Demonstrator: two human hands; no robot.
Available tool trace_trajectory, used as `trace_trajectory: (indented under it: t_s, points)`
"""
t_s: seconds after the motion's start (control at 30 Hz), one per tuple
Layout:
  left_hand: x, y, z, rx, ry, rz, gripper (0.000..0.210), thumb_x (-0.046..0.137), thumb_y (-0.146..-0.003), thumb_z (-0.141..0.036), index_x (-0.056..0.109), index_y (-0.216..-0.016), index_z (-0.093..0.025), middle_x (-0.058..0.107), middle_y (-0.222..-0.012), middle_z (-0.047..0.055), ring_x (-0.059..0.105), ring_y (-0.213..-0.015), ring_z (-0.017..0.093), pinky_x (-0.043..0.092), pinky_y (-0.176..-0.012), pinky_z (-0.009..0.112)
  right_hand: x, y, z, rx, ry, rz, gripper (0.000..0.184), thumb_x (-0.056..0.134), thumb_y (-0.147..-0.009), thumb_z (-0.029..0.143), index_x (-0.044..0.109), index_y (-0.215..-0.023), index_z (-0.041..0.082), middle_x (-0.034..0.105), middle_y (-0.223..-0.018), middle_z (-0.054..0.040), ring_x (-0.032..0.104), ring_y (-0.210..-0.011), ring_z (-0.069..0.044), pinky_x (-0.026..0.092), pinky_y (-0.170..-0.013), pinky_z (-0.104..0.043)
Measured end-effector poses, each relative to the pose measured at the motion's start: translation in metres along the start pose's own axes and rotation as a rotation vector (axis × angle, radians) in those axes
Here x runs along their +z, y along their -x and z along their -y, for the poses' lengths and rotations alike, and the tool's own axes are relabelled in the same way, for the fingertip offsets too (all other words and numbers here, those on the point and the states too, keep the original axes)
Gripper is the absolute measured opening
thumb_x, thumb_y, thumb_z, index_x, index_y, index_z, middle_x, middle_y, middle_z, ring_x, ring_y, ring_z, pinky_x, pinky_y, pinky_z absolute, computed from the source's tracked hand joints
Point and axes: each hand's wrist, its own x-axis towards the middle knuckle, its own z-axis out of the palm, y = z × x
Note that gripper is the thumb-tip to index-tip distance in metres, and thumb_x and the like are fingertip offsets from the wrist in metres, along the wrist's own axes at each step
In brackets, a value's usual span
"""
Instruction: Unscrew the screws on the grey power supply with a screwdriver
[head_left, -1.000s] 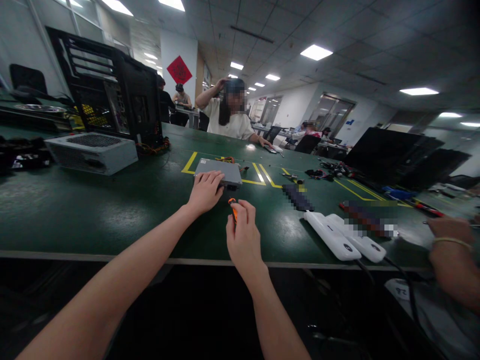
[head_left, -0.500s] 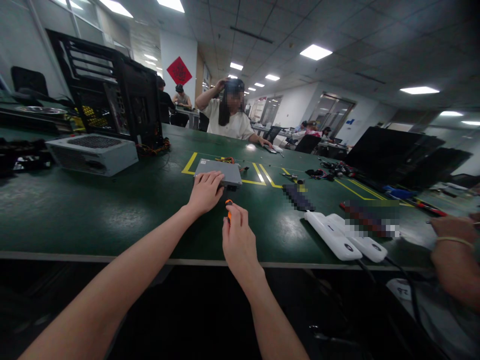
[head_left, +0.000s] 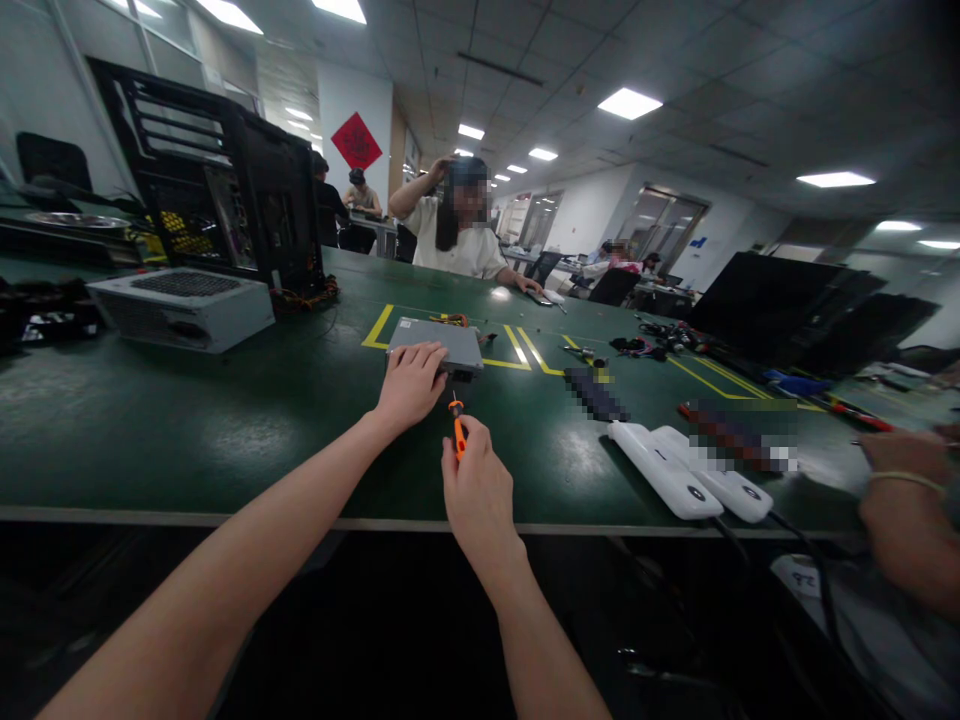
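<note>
A flat grey computer power supply (head_left: 457,342) lies on the green table in front of me, its coloured wires at the far side. My left hand (head_left: 411,385) grips its near left part, fingers laid over the top; the thumb is hidden. Low and to the right, my right hand (head_left: 478,472) is closed around an orange and black screwdriver (head_left: 460,438). Its thin shaft points away from me, toward the power supply's near face, where a black socket shows. The tip appears just short of that face.
Left stand a larger power supply (head_left: 184,308) and a black computer case (head_left: 225,180). To the right lie white power banks (head_left: 667,470), loose metal parts (head_left: 589,354) and cables (head_left: 634,347). A person (head_left: 459,225) sits opposite; another person's hand (head_left: 907,460) is at the right edge.
My right hand has shifted slightly back and down with the screwdriver, and more of the handle and shaft now shows. My left hand stays on the power supply.
</note>
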Motion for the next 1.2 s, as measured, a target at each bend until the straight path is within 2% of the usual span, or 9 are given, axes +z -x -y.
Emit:
trace_trajectory:
  t_s: [0.13, 0.3, 0.43, 0.53, 0.63, 0.7, 0.83, 1.03, 1.2]
  points:
    - [0.000, 0.000, -0.001, -0.002, 0.000, -0.005, 0.036, 0.041, -0.089, -0.026, 0.051, -0.123, -0.018, 0.054, -0.130, 0.009, 0.045, -0.121, 0.025, 0.029, -0.101, 0.042, -0.005, -0.001, -0.006, 0.125, -0.079, -0.014, 0.031, 0.033, -0.094, 0.041, 0.046, -0.104, 0.016, 0.065, -0.076, -0.0065, 0.065, -0.064, -0.023, 0.040, -0.053, -0.028]
    - [0.002, -0.001, -0.001, -0.018, 0.012, -0.006, 0.035, 0.040, -0.090, -0.027, 0.052, -0.121, -0.018, 0.054, -0.130, 0.009, 0.045, -0.120, 0.026, 0.028, -0.101, 0.043, 0.003, 0.004, -0.012, 0.205, -0.386, 0.022, 0.028, 0.036, -0.091, 0.046, 0.042, -0.096, 0.019, 0.062, -0.072, -0.0024, 0.062, -0.060, -0.019, 0.041, -0.052, -0.026]
    - [0.002, -0.001, -0.002, -0.025, 0.017, -0.002, 0.035, 0.039, -0.090, -0.027, 0.052, -0.121, -0.019, 0.054, -0.130, 0.009, 0.045, -0.120, 0.026, 0.028, -0.101, 0.044, 0.014, 0.004, -0.008, 0.382, -0.982, 0.131, 0.031, 0.050, -0.085, 0.048, 0.037, -0.094, 0.022, 0.058, -0.063, 0.0049, 0.052, -0.046, -0.010, 0.040, -0.041, -0.020]
    - [0.002, -0.002, -0.002, -0.027, 0.015, -0.010, 0.035, 0.040, -0.090, -0.027, 0.052, -0.121, -0.019, 0.055, -0.129, 0.009, 0.045, -0.120, 0.026, 0.029, -0.101, 0.044, 0.012, -0.004, -0.002, 0.598, -1.495, 0.200, 0.023, 0.054, -0.086, 0.037, 0.039, -0.087, 0.020, 0.058, -0.062, 0.0041, 0.048, -0.044, -0.006, 0.038, -0.038, -0.014]
    - [0.002, -0.002, -0.003, -0.030, 0.019, -0.015, 0.035, 0.040, -0.089, -0.027, 0.052, -0.121, -0.020, 0.055, -0.129, 0.009, 0.045, -0.120, 0.027, 0.029, -0.100, 0.045, 0.006, -0.015, 0.002, 0.911, -1.924, 0.395, 0.012, 0.048, -0.090, 0.024, 0.046, -0.082, 0.014, 0.059, -0.066, -0.0010, 0.046, -0.045, -0.002, 0.034, -0.037, -0.008]
    - [0.002, -0.002, -0.003, -0.030, 0.022, -0.013, 0.035, 0.039, -0.090, -0.027, 0.052, -0.121, -0.021, 0.055, -0.129, 0.009, 0.045, -0.120, 0.027, 0.029, -0.100, 0.045, 0.005, -0.020, 0.003, 1.048, -2.101, 0.488, 0.019, 0.039, -0.094, 0.022, 0.048, -0.080, 0.013, 0.055, -0.065, -0.0007, 0.039, -0.041, 0.001, 0.026, -0.032, -0.006]
    - [0.002, -0.002, -0.002, -0.024, 0.021, -0.011, 0.035, 0.040, -0.090, -0.029, 0.052, -0.121, -0.020, 0.055, -0.129, 0.009, 0.046, -0.119, 0.027, 0.029, -0.100, 0.045, 0.015, -0.021, 0.003, 1.116, -2.215, 0.433, 0.027, 0.033, -0.097, 0.024, 0.046, -0.076, 0.014, 0.050, -0.065, 0.0019, 0.029, -0.037, 0.002, 0.018, -0.028, -0.006]
    - [0.005, -0.003, 0.000, -0.010, 0.018, -0.016, 0.035, 0.039, -0.090, -0.029, 0.052, -0.121, -0.020, 0.055, -0.128, 0.009, 0.046, -0.118, 0.027, 0.029, -0.100, 0.045, 0.023, -0.020, 0.008, 1.085, -2.258, 0.427, 0.033, 0.030, -0.098, 0.031, 0.052, -0.082, 0.011, 0.051, -0.066, 0.0003, 0.044, -0.047, -0.002, 0.031, -0.033, -0.007]
    - [0.005, -0.003, 0.000, -0.012, 0.015, -0.019, 0.035, 0.040, -0.090, -0.028, 0.052, -0.122, -0.021, 0.055, -0.129, 0.008, 0.046, -0.119, 0.026, 0.029, -0.100, 0.044, 0.025, -0.020, 0.007, 1.022, -2.239, 0.398, 0.029, 0.034, -0.097, 0.030, 0.053, -0.083, 0.014, 0.049, -0.066, 0.0016, 0.039, -0.044, -0.001, 0.025, -0.031, -0.007]
